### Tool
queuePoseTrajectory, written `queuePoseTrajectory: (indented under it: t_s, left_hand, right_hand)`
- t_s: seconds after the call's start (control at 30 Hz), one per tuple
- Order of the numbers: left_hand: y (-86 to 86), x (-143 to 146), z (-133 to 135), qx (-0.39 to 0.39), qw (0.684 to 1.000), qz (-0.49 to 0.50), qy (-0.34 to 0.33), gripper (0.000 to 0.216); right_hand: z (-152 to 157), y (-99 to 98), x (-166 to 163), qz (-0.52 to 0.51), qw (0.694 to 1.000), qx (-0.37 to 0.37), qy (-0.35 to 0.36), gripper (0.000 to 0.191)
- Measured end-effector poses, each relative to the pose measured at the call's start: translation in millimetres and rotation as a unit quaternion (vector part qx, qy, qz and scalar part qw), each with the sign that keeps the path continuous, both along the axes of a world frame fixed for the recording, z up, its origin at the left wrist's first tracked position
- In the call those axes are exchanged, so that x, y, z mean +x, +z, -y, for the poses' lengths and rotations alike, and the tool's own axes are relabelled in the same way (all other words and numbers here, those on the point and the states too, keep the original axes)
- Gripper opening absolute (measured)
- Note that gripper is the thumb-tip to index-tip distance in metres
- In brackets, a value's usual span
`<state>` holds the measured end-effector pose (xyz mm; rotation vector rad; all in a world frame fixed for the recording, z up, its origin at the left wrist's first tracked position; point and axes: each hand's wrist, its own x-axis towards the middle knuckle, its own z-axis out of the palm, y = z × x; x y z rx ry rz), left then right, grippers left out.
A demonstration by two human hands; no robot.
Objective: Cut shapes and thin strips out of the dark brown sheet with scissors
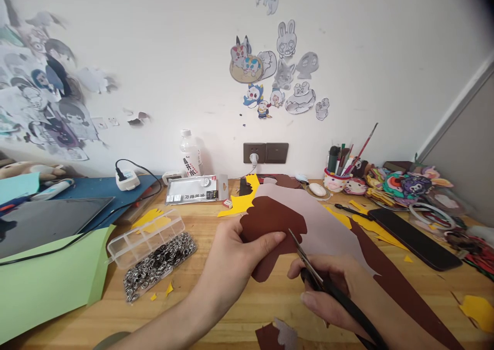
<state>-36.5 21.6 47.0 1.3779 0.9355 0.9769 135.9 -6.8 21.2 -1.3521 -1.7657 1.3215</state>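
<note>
My left hand pinches a brown paper piece with a scalloped edge, thumb on top, holding it above the wooden desk. A pale pink-grey sheet lies joined behind the brown one. My right hand is closed around the black handles of scissors. The blades point up and left, and their tips touch the brown paper's right edge. A long brown strip runs under my right hand toward the lower right.
A clear compartment box with metal rings sits left of my hands, beside green paper. Yellow scraps, a black phone, a pen cup, a bottle and a tablet surround the work area.
</note>
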Motion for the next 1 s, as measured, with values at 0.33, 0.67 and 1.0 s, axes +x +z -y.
queuePoseTrajectory:
  t_s: [0.33, 0.67, 1.0]
  left_hand:
    - [-1.3, 0.1, -0.5, -0.006, 1.0, -0.019, 0.022, 0.025]
    - [3.3, -1.7, -0.4, 0.001, 1.0, -0.016, 0.008, 0.024]
    - [2.5, -1.5, -1.7, -0.026, 0.999, -0.018, 0.021, 0.024]
  right_hand:
    - [0.9, 2.1, -1.9, 0.001, 1.0, -0.019, -0.002, 0.021]
    - [0.7, 8.5, -3.2, 0.019, 0.999, -0.025, -0.006, 0.017]
    - [1.3, 2.7, 0.5, 0.006, 1.0, -0.023, 0.008, 0.018]
